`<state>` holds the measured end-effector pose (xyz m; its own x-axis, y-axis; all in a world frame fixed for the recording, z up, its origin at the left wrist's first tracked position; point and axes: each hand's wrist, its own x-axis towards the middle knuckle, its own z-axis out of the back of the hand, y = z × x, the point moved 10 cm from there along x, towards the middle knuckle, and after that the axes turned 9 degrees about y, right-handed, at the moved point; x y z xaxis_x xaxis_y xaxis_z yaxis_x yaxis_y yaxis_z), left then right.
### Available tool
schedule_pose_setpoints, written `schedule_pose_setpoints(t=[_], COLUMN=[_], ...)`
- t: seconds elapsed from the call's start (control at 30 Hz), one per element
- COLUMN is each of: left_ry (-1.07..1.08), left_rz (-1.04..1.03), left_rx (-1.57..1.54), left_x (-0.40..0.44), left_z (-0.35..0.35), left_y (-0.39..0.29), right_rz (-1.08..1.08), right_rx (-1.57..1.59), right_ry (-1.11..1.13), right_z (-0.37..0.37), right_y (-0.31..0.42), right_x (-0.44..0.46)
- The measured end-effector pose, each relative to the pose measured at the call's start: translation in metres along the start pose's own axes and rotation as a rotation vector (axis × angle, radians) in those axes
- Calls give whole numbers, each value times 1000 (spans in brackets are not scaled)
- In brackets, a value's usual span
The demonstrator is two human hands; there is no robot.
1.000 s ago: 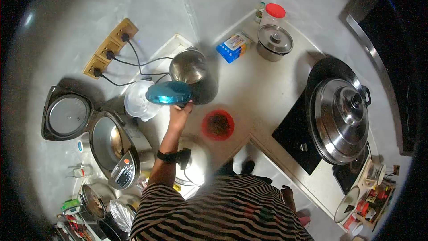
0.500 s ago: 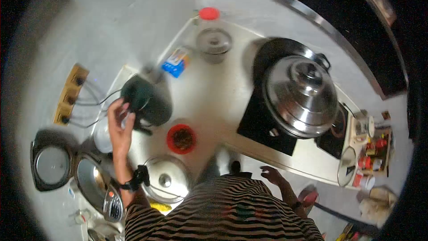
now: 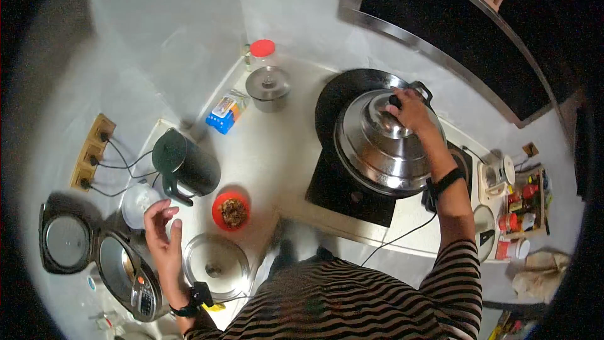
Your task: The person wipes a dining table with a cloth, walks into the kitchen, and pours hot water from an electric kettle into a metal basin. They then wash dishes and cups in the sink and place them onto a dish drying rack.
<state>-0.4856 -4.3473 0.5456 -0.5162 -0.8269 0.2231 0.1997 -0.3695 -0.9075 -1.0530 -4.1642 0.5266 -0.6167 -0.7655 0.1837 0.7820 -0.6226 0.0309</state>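
My right hand [image 3: 412, 112] is closed around the black knob of the domed steel lid [image 3: 384, 151]. The lid sits over a black wok [image 3: 330, 104] on the black cooktop [image 3: 343, 195]. My left hand [image 3: 165, 233] hangs with fingers apart and holds nothing. Close above it stands a dark electric kettle [image 3: 192, 164] with its handle toward me. A white bowl [image 3: 135, 206] is just left of those fingers. To the right, a red bowl [image 3: 218, 204] holds brown, chopped-looking food. Below that lies a flat steel lid [image 3: 217, 264].
An open rice cooker [image 3: 126, 271] stands at lower left, under a socket strip [image 3: 91, 151] with cords. A blue packet [image 3: 225, 113], a lidded steel pot [image 3: 269, 91] and a red-capped jar [image 3: 263, 50] line the back. Spice jars [image 3: 519, 220] fill a rack at right. A range hood [image 3: 440, 38] overhangs.
My right hand has risen from beside my body to the domed lid's knob. My left hand has drawn back from the kettle, which now stands upright on the counter. The view has shifted.
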Motion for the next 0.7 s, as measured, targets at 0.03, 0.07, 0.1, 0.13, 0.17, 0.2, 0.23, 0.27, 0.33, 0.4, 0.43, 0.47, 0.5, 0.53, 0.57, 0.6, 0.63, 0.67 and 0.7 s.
schedule_pose_setpoints(t=[0.03,0.07,0.1,0.13,0.17,0.2,0.23,0.27,0.33,0.4,0.43,0.47,0.5,0.53,0.57,0.6,0.63,0.67,0.7], left_ry=[-35,-59,-93,-126,-159,-165,-190,-201,-190,-189,-179,-161,-138,-140,-142,-147,-153,-163,-160], left_rz=[13,12,42,71,98,93,86,103,132,194,218,235,260,281,300,289,281,274,281], left_rx=[16,20,17,15,14,43,12,1,10,-25,-21,-7,-8,-16,-24,-41,-56,-69,-56], left_x=[-14,-28,-44,-61,-76,-88,-102,-117,-141,-164,-175,-184,-192,-203,-214,-223,-232,-241,-250], left_z=[2,3,3,2,0,-9,-15,-24,-43,-64,-74,-85,-93,-98,-103,-105,-105,-105,-104], left_y=[-5,-6,-4,-3,-5,-17,-19,-21,-25,-25,-22,-27,-30,-29,-28,-29,-30,-32,-34], right_rz=[18,39,63,128,123,116,106,81,35,18,-76,-179,-286,-273,-256,-239,-221,-170,-127], right_rx=[-29,-59,-91,-36,44,126,206,322,984,1634,1696,1752,1802,1883,1965,2048,2119,2196,2274], right_ry=[70,140,211,169,119,70,25,-117,-67,30,-3,-40,-89,-109,-133,-157,-161,-137,-105], right_z=[-12,-21,-32,-33,-23,-6,4,7,9,14,14,13,10,6,-5,-14,-23,-27,-29], right_y=[-4,-4,-4,-4,-9,-12,-21,-49,-92,-100,-106,-114,-127,-134,-139,-143,-143,-128,-112], right_x=[11,20,28,33,35,32,31,37,28,3,-14,-33,-53,-64,-73,-82,-88,-99,-110])
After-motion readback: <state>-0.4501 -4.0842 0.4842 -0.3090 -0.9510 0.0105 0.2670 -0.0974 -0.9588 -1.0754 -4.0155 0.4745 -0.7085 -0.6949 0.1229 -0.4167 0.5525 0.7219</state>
